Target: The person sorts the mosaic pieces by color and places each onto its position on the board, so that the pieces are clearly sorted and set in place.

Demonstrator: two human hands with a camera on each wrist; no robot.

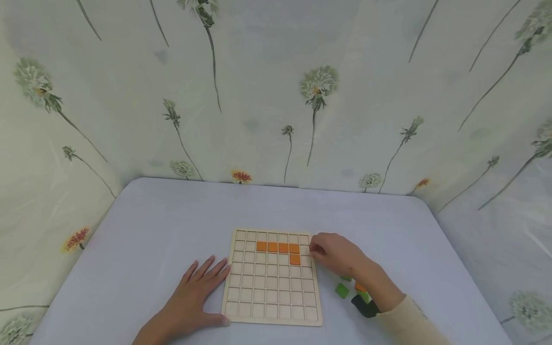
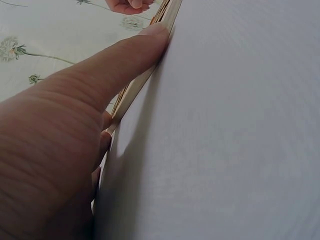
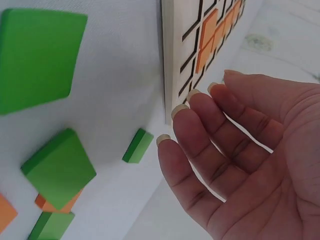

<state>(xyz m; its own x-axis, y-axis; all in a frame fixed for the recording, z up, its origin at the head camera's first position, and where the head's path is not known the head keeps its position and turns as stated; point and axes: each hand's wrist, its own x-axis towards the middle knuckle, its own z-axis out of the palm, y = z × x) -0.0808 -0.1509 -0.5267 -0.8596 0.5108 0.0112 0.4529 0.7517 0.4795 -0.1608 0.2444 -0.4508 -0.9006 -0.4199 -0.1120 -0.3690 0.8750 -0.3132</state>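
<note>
A square wooden grid board lies flat on the table. Several orange tiles sit in its cells: a row near the far edge, plus one below the row's right end. My left hand is spread beside the board's left edge, fingertips and thumb touching it; the left wrist view shows the thumb against the rim. Over the upper right edge hovers my right hand, its fingers loosely bent. In the right wrist view the palm faces the camera, and no tile shows between the fingers.
Right of the board lie loose green tiles, an orange piece and dark pieces, partly hidden beneath the right forearm. A white table carries everything. Behind it hangs a dandelion-print cloth.
</note>
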